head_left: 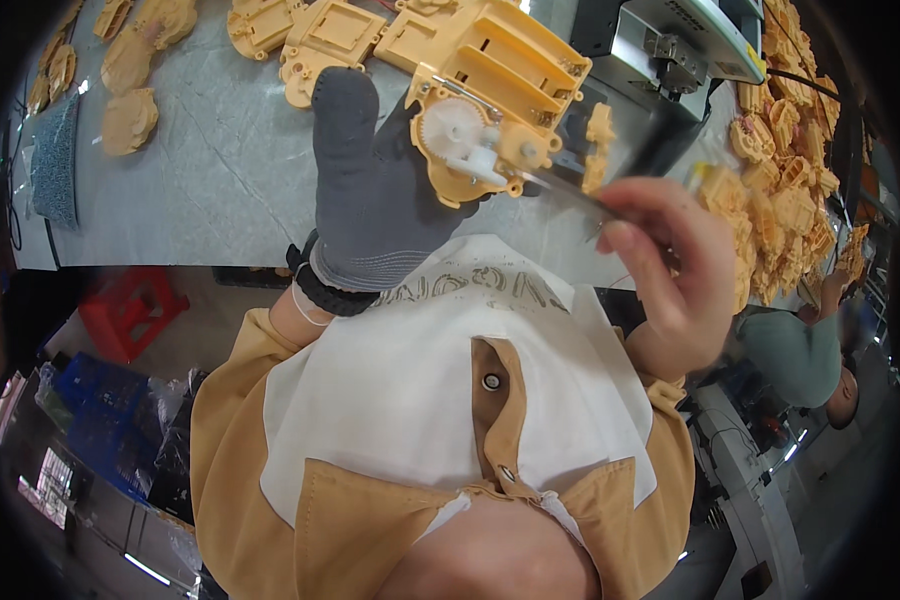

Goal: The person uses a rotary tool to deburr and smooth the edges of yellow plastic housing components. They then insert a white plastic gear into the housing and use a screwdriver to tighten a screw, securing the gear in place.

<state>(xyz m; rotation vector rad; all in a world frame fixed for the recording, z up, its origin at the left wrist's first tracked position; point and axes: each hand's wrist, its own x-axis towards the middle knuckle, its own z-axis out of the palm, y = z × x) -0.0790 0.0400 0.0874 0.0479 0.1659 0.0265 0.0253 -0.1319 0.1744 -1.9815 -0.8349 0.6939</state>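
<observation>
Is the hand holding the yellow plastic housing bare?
No, the left hand gripping the yellow plastic housing wears a dark grey knit glove, while only the right hand is bare.

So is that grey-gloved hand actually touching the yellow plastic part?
Touching. The head view shows the gloved left hand gripping the yellow housing from its left side, held up above the table.

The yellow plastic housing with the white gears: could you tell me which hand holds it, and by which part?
The gloved left hand grips the yellow housing at its left side, beside the white gears. The bare right hand holds a thin tool.
</observation>
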